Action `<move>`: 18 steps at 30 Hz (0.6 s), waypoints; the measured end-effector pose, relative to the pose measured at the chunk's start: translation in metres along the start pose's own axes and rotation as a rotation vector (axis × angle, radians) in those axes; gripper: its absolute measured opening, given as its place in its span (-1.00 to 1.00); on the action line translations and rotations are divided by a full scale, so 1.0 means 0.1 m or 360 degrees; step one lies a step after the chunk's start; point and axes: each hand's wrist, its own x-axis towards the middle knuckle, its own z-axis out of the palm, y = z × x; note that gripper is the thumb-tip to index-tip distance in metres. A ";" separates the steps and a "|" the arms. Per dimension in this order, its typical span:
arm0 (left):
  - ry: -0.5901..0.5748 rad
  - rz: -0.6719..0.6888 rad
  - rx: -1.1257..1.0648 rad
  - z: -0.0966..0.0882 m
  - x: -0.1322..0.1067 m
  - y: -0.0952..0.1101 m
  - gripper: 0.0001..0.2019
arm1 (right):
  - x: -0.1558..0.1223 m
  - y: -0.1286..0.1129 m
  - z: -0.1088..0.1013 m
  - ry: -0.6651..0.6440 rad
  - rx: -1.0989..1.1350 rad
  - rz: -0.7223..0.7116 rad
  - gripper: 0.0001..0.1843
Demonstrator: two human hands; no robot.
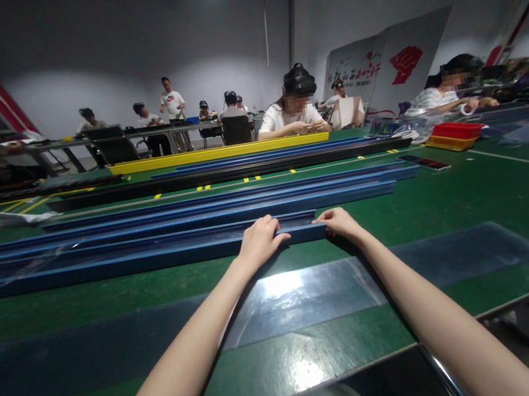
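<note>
Bare forearms stretch out from the bottom edge over the green desk [449, 208], and both hands meet at the right end of the nearest blue rail [104, 269]. The left hand [260, 239] lies over the top of the rail, its fingers [269, 224] pressed together and curled down the far side. The right hand [342, 222] sits at the very end of the rail, its fingers [326, 217] bent around the tip; whether the thumb closes underneath is hidden.

That rail lies flat on the desk, running off to the left. A long clear plastic sheet [311, 291] lies flat between it and the person, with nothing on it. Just behind the held rail rest more blue rails [197, 219], side by side. By the look of it the work is at an early point: 1 rail is gripped but not lifted, and the rest lie untouched.

Farther back come a black rail [220, 175] and a yellow rail [216, 154], then a red tray [456, 129] to the right. A seated person [294, 115] works opposite.
</note>
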 end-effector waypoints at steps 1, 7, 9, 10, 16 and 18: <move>0.0003 0.0011 0.0019 0.01 0.00 0.00 -0.75 | 0.00 0.00 0.00 -0.0003 0.0002 -0.0007 -0.82; 0.0027 0.0080 0.0055 0.05 -0.02 -0.01 -0.77 | -0.01 0.00 0.00 -0.0014 0.0006 -0.0019 -0.84; 0.0034 0.0082 0.0049 0.05 -0.02 -0.01 -0.78 | -0.01 -0.01 0.00 -0.0014 0.0004 -0.0015 -0.84; 0.0036 0.0080 0.0045 0.06 -0.02 -0.02 -0.78 | -0.01 -0.01 0.00 -0.0013 0.0004 -0.0014 -0.84; 0.0031 0.0058 0.0018 0.07 -0.02 -0.02 -0.78 | -0.01 0.00 0.00 -0.0014 0.0022 -0.0041 -0.84; 0.0033 0.0055 0.0017 0.07 -0.02 -0.02 -0.78 | -0.01 0.00 0.00 -0.0013 0.0029 -0.0033 -0.84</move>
